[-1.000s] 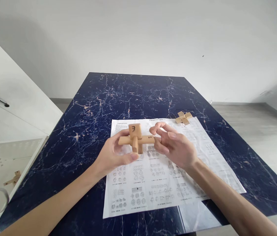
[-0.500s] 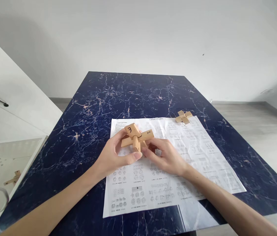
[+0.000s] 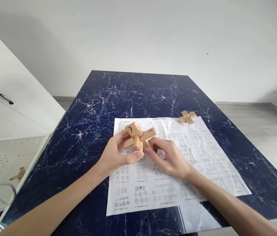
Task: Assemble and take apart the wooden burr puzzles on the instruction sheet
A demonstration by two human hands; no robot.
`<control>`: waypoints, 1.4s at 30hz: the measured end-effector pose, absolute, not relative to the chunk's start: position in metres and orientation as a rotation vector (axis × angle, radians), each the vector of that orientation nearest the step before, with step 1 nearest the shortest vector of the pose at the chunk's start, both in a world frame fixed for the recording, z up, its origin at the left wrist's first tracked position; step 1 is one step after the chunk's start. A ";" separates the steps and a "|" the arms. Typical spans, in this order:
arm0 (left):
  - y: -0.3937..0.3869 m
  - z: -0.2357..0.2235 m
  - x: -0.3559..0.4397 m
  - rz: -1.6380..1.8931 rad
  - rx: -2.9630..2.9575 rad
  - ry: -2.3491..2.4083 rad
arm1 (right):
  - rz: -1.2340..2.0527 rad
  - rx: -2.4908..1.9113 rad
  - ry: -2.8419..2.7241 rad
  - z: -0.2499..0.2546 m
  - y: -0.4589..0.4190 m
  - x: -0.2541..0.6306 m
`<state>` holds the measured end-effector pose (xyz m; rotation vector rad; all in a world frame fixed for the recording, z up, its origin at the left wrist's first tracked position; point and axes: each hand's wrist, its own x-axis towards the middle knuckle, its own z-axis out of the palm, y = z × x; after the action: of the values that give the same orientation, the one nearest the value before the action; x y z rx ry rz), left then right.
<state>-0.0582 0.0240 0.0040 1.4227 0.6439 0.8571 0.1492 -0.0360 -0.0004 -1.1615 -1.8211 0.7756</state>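
Observation:
A wooden burr puzzle (image 3: 138, 137) made of crossed bars with black marks drawn on them is held just above a printed instruction sheet (image 3: 192, 154). My left hand (image 3: 116, 154) grips it from the left, thumb pressed against a lower bar. My right hand (image 3: 169, 157) closes on it from the right and below, fingertips at its underside. The puzzle is tilted, one marked bar pointing up and to the right.
A second, smaller wooden cross puzzle (image 3: 187, 117) lies at the sheet's far right corner. The sheet rests on a dark blue marbled table (image 3: 138, 95). A white cabinet with a black handle (image 3: 2, 96) stands to the left; another wooden piece (image 3: 18, 173) lies on the surface below it.
My right hand has dropped from an open pose beside the puzzle to a grip under it, and the puzzle has tilted. Since half a second ago little has moved.

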 end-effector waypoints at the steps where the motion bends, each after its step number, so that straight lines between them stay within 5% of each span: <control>1: 0.024 0.004 -0.058 0.865 1.411 0.642 | 0.773 -1.159 -1.827 0.000 -0.036 0.149; 42: 0.030 0.004 -0.062 0.705 1.361 0.520 | 0.601 -1.157 -1.853 0.003 -0.042 0.146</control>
<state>-0.0619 0.0305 0.0037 1.3613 0.5199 0.7052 0.1457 -0.0417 0.0029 -1.1566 -1.8526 0.6013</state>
